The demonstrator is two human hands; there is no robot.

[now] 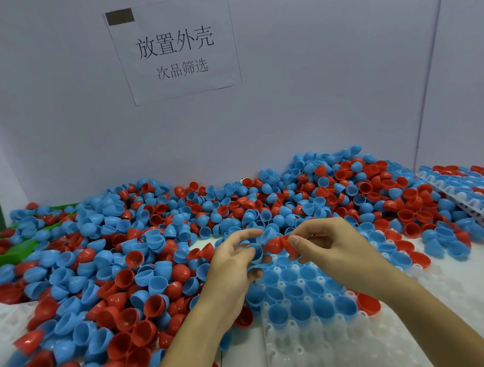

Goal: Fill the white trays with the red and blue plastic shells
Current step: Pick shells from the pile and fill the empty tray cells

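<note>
At the far left a green tray (pixel 3 256) lies half buried under shells. A white tray (pixel 1 322) with bare cups pokes out at the lower left edge. A deep heap of red and blue shells (pixel 126 245) covers the desk (pixel 463 261) from there across to the right, banked highest against the back wall (pixel 314 95).

Over the middle, the left hand (pixel 234 265) curls its fingers round a blue shell (pixel 256 252), thumb on its rim. Just beside it, the right hand (pixel 331 248) pinches a red shell (pixel 279 244) between thumb and forefinger; the two shells nearly touch.

Below the hands sits the main white tray (pixel 342 346). Its far rows hold blue shells, open side up, with a red one at the right end; the near rows are unfilled. Loose shells crowd its far and left edges.

At the far right a stack of filled trays (pixel 471 196) leans along the desk edge.

On the wall a paper sign (pixel 174 46) reads "放置外壳" in large characters and "次品筛选" beneath.
</note>
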